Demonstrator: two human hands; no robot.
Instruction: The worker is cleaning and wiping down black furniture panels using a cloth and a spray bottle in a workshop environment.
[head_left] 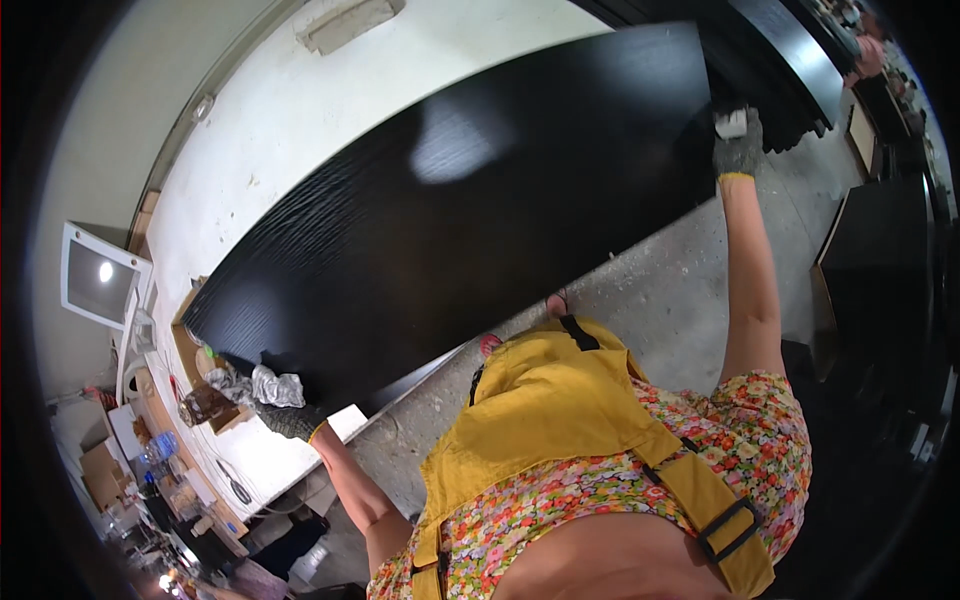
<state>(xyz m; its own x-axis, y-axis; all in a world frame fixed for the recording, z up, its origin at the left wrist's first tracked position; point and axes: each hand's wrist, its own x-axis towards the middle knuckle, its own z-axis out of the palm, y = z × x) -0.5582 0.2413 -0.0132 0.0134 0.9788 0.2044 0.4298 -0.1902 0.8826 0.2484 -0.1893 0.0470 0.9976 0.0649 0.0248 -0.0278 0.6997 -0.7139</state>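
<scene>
While standing at a white workbench [300,120], a person spreads both arms to steady a long glossy black panel [470,220] by its two ends. Their gloved left hand [290,420] curls around the near corner with a crumpled rag [275,385]; the gloved right hand [738,150] grips the far edge, pinning a small white pad [731,123].
</scene>
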